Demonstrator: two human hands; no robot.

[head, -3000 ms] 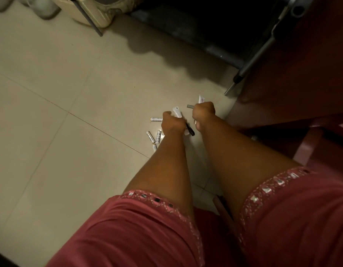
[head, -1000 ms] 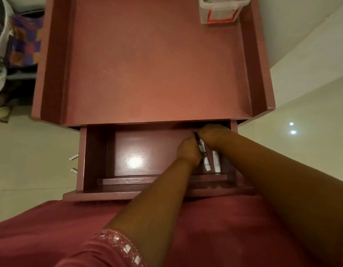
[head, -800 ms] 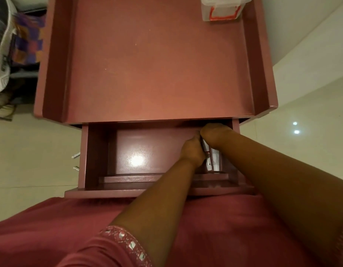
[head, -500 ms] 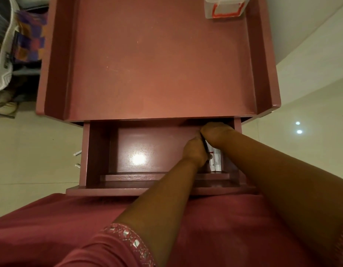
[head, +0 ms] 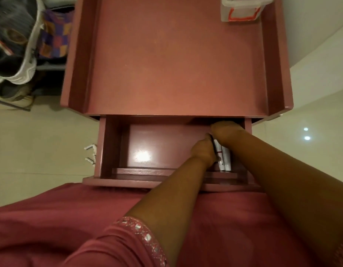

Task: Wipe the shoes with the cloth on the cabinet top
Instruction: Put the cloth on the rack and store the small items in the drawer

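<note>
cabinet top (head: 176,60) was reddish painted wood, kinda matt | drawer (head: 157,149) floor glossier, had a glare spot | container (head: 241,10) clear plastic | floor (head: 37,135) smooth shiny tile | sleeve (head: 128,245) soft cloth

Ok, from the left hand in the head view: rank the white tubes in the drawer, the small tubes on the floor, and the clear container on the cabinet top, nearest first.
From the left hand:
1. White tubes, just right of it, in the drawer.
2. Small tubes on the floor, left, beyond the drawer's side.
3. Clear container, far right corner of the cabinet top.
</note>
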